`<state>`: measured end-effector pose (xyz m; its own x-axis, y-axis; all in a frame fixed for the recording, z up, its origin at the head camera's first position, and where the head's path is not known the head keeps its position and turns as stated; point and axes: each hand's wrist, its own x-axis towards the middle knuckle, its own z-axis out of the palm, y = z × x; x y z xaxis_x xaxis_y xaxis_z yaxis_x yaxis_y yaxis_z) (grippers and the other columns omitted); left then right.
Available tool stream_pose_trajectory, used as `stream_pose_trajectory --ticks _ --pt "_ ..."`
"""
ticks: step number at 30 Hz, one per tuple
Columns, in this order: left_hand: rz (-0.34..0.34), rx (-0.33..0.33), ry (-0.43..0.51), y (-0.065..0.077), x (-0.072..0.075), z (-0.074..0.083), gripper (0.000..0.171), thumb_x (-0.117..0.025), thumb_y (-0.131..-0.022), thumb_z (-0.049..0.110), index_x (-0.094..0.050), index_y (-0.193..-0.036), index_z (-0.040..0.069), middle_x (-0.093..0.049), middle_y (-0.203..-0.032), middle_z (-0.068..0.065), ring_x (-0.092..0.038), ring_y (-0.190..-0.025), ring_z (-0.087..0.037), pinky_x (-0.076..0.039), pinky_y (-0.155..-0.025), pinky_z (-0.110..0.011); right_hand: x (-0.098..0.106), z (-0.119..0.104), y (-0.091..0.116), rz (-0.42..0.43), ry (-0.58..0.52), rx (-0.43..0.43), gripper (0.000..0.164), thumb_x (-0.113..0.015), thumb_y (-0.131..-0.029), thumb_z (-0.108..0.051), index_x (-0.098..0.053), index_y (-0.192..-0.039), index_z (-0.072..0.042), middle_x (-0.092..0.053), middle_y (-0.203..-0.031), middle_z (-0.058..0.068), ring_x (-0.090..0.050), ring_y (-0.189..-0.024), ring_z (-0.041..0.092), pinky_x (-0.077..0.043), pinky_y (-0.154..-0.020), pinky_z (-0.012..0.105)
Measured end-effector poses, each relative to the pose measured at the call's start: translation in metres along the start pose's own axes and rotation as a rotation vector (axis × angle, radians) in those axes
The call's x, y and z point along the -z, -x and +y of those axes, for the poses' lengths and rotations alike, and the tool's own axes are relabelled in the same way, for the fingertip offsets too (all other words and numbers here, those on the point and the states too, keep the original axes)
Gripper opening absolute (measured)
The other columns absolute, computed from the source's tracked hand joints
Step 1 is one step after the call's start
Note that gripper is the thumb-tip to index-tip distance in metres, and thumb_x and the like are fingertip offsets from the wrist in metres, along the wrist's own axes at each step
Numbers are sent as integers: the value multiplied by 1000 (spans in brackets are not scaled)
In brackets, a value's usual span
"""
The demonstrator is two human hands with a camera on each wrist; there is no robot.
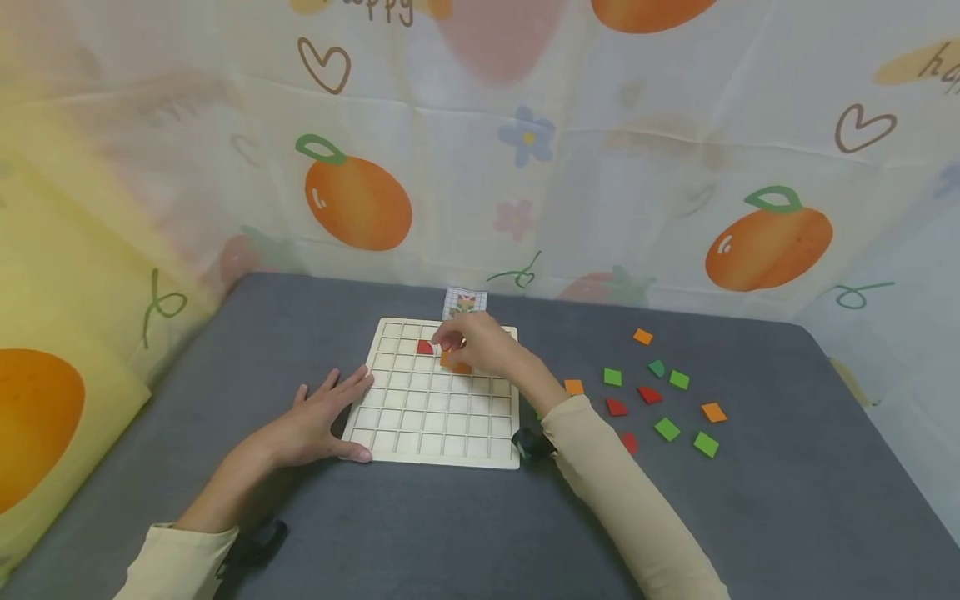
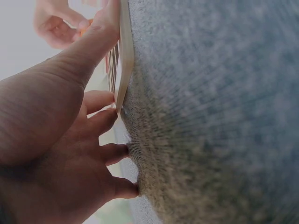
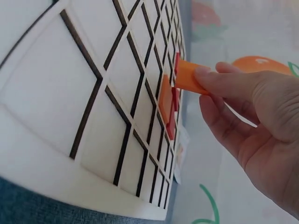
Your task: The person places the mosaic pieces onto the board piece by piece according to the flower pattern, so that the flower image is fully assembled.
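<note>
A pale board (image 1: 431, 421) with a grid of square recesses lies on the table. Between thumb and fingers, my right hand (image 1: 483, 342) pinches an orange tile (image 3: 189, 76), tilted up over the board's far part. Just beside it, another orange tile (image 3: 165, 100) and red pieces (image 3: 171, 123) sit in the grid; one red piece (image 1: 424, 347) shows left of my fingers in the head view. My left hand (image 1: 318, 421) rests spread at the board's left edge, its thumb by the near corner and fingertips touching the board's side and the table.
Loose green tiles (image 1: 667, 429), red pieces (image 1: 650, 395) and orange tiles (image 1: 713, 412) lie scattered on the dark grey table (image 1: 787, 500) to the right. Behind the board is a small printed pattern card (image 1: 453, 302), partly hidden by my right hand. A fruit-print curtain (image 1: 465, 167) hangs behind.
</note>
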<state>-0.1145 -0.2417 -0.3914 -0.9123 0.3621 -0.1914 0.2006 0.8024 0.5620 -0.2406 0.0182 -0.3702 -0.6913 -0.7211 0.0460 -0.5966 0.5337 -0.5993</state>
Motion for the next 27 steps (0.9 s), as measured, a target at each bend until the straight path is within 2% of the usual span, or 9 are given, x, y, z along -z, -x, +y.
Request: stream_pose_trajectory --ticks 10,18,27 --pt "-7 7 -2 0 0 0 112 -85 -68 47 -27 -154 3 -17 -161 -21 -4 -143 -55 2 -102 -77 -7 -1 -11 -26 5 -13 23 -73 -86 0 -73 -109 -3 -71 -93 4 -64 -86 15 -50 -76 21" --pt "-2 3 -3 0 1 1 112 -85 -68 47 -28 -153 2 -17 -161 -21 -5 -143 -55 2 -102 -77 -10 2 -12 -32 -7 -47 20 -73 -87 -2 -73 -107 -4 -71 -93 4 -64 -85 14 -51 -75 22" --pt "1 -1 -3 1 0 1 112 -84 -68 47 -28 -153 2 -17 -161 -21 -5 -143 -55 1 -102 -77 -15 5 -12 -54 19 -30 18 -68 -90 -2 -72 -108 -4 -71 -92 4 -63 -84 13 -50 -75 24"
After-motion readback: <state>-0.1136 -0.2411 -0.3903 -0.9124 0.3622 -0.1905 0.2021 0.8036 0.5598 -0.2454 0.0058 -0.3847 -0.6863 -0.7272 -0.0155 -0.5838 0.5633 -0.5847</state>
